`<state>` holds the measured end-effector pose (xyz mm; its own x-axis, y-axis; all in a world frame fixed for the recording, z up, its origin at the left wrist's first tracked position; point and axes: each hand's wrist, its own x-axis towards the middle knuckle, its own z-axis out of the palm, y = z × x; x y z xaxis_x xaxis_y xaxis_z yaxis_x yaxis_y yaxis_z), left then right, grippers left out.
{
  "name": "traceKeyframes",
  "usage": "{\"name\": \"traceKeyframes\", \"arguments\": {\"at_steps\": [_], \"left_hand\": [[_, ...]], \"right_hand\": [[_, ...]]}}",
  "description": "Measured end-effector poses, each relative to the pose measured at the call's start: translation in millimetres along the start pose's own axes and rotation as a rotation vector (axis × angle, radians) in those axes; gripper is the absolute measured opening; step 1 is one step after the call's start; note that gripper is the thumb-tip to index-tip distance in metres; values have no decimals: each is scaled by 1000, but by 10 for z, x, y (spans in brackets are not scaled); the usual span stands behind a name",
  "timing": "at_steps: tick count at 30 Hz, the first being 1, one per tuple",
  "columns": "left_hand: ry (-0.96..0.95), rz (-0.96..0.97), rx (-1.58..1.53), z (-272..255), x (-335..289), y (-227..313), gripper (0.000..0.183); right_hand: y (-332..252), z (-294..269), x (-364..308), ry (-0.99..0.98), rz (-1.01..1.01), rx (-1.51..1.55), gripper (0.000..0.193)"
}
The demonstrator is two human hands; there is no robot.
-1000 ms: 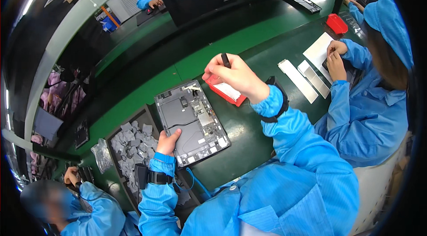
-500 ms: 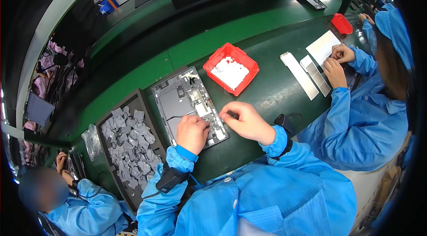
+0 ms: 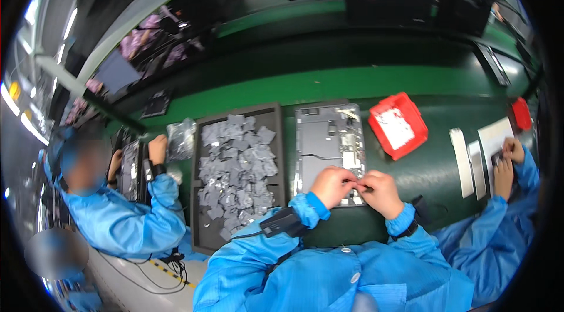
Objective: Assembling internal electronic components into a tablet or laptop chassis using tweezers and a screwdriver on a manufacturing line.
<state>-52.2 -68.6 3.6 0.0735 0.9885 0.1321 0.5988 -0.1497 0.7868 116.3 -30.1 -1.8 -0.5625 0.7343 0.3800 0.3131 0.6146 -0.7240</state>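
Observation:
My left hand (image 3: 332,187) and my right hand (image 3: 382,194) meet over the near end of an opened laptop chassis (image 3: 314,130). Both are closed in a pinch, fingertips touching or nearly so. A small dark bit shows at the right fingertips; its kind is too small to make out, and what the left fingers hold is hidden. Grey and flat on its left side, the chassis bears a circuit board (image 3: 351,136) with pale parts along its right. A black cable crosses its middle. The hands cover part of the near edge.
Left of the chassis lies a dark tray (image 3: 278,153) heaped with grey cut pieces (image 3: 238,165). A red bin (image 3: 417,127) of small white pieces stands to the right, then pale strips (image 3: 463,162). Co-workers' hands (image 3: 504,174) work at the right, others (image 3: 157,148) at the left.
The view has swung left, so the bench looks turned. My hands, apart before on either side of the board's near end, have come together fingertip to fingertip.

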Motion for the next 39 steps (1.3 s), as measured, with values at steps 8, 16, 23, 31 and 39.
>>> {"name": "traceKeyframes", "arguments": {"at_steps": [8, 16, 23, 31, 39], "left_hand": [[17, -3, 5, 59, 13, -93, 11], [-3, 66, -38, 36, 51, -110, 11], [18, 79, 50, -79, 13, -10, 7], [6, 216, 202, -143, -24, -33, 13], [31, 238, 242, -150, 5, 86, 11]], "right_hand": [[-58, -116, 179, -125, -206, -203, 10], [90, -511, 509, 388, -153, -423, 20], [347, -670, 803, 289, 18, -824, 9], [136, -701, 416, 426, 289, 288, 14], [5, -290, -83, 208, 309, 728, 21]]}}
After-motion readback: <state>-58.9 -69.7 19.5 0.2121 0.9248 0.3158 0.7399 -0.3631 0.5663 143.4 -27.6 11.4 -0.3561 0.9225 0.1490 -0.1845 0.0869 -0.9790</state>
